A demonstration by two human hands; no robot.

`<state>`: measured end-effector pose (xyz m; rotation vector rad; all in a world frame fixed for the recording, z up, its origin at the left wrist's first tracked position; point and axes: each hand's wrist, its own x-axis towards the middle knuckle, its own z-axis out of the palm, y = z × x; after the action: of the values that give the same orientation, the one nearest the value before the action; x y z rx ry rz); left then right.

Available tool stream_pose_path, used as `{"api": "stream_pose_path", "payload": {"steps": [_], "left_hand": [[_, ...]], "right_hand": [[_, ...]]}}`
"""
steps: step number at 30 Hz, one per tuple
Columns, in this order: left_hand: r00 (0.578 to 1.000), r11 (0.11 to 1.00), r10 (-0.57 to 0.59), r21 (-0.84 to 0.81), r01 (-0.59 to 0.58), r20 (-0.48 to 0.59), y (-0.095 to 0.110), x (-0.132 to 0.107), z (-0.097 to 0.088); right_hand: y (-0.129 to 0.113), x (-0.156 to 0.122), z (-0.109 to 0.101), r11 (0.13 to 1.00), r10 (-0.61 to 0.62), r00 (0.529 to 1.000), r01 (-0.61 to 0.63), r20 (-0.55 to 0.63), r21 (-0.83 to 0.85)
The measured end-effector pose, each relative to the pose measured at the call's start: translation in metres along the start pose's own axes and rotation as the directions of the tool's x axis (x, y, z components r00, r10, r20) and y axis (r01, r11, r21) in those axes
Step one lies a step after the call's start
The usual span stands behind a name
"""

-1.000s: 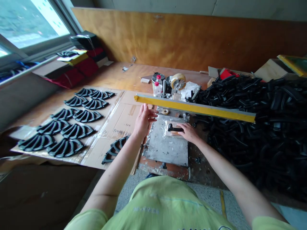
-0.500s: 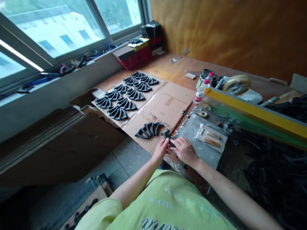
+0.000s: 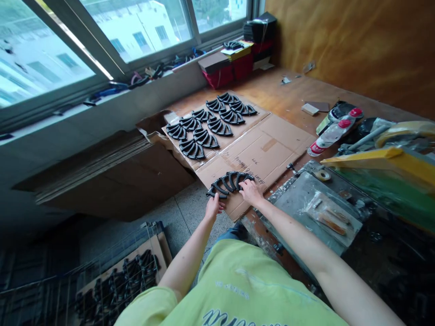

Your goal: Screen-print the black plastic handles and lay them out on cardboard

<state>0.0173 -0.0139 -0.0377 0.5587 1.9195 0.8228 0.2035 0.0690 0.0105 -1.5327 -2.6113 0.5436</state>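
Note:
A fan of several curved black plastic parts (image 3: 228,183) lies on the near end of a flattened cardboard sheet (image 3: 268,147). My left hand (image 3: 213,207) rests at the fan's left tip, fingers closed against the end piece. My right hand (image 3: 250,192) touches the fan's right end, fingers bent on the outermost part. Farther along the cardboard lie two rows of several more such black fans (image 3: 210,121).
A grey metal plate (image 3: 302,203) with a taped jig sits right of my hands, under a raised yellow-edged frame (image 3: 384,160). Bottles (image 3: 331,131) and a tape roll (image 3: 322,174) stand behind it. Stacked cardboard (image 3: 91,172) and a wire crate of black parts (image 3: 115,283) lie left, below.
My head has turned left. Both hands left the metal plate, carried a black part to the cardboard and now lie at the two ends of the near fan.

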Motion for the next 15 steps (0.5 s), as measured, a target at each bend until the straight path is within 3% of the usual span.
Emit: {"api": "stream_pose_path", "payload": {"steps": [7, 15], "left_hand": [[1.0, 0.984, 0.016, 0.176, -0.016, 0.003, 0.009, 0.018, -0.003], [0.983, 0.913, 0.177, 0.382, -0.143, -0.054, 0.054, 0.051, -0.006]], "right_hand": [[-0.011, 0.018, 0.009, 0.989, 0.14, 0.989, -0.137, 0.038, -0.063], [-0.003, 0.022, 0.008, 0.974, 0.227, 0.969, -0.226, 0.094, -0.02]]}}
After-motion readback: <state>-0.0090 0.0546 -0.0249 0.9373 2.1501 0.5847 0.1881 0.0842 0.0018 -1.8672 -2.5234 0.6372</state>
